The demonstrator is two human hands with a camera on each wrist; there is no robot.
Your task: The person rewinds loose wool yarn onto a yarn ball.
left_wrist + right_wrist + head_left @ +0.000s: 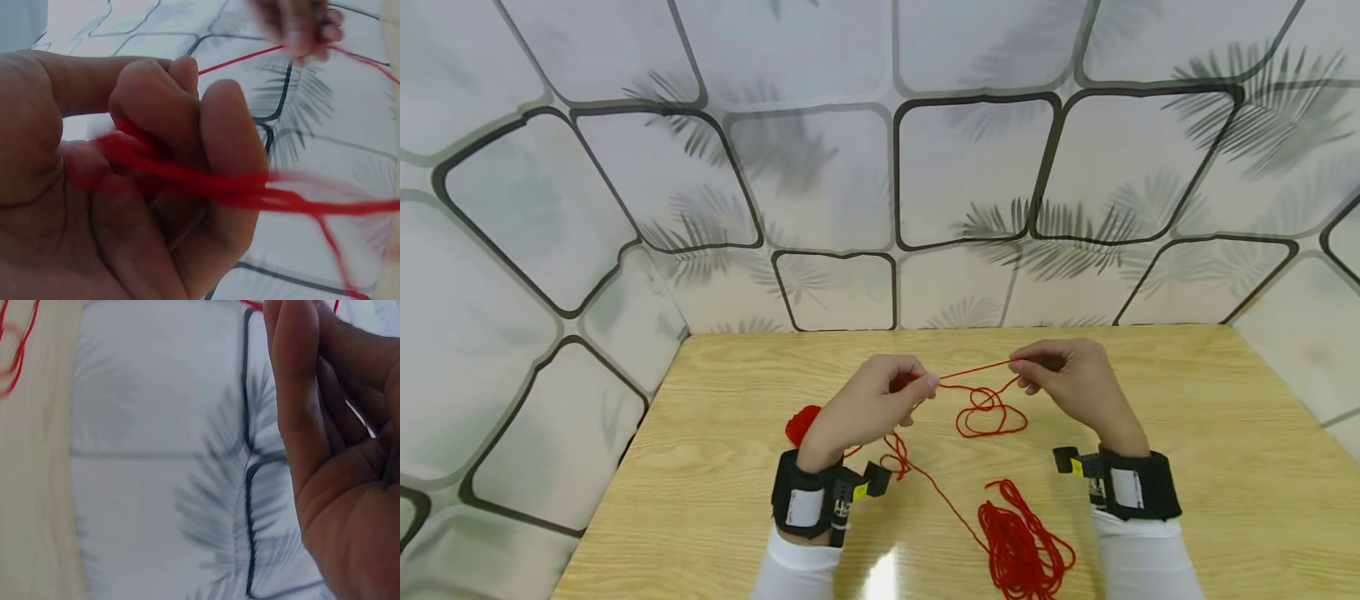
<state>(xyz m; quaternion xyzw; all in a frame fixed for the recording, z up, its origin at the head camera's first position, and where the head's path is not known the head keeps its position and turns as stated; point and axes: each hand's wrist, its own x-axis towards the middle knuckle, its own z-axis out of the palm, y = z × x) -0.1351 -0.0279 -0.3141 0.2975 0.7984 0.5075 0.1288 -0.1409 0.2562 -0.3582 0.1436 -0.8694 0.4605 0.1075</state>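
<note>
My left hand [876,400] grips red yarn [212,187] between curled fingers and thumb, with several strands running across the palm in the left wrist view. To the right, my right hand [1071,383] pinches the same yarn between thumb and index fingertip. A straight stretch of it [973,369] spans the two hands, and loose loops [992,417] droop just below that span. Behind the left wrist a red yarn ball [802,423] is partly hidden. From beneath the left hand one strand runs down to a red yarn bundle [1018,546] near the front.
Both hands are above a light wood-grain table [722,492]. A pale wall covering [827,183] with dark outlines and leaf prints rises at the back and sides. Each wrist wears a black strap [1138,485] with a small camera.
</note>
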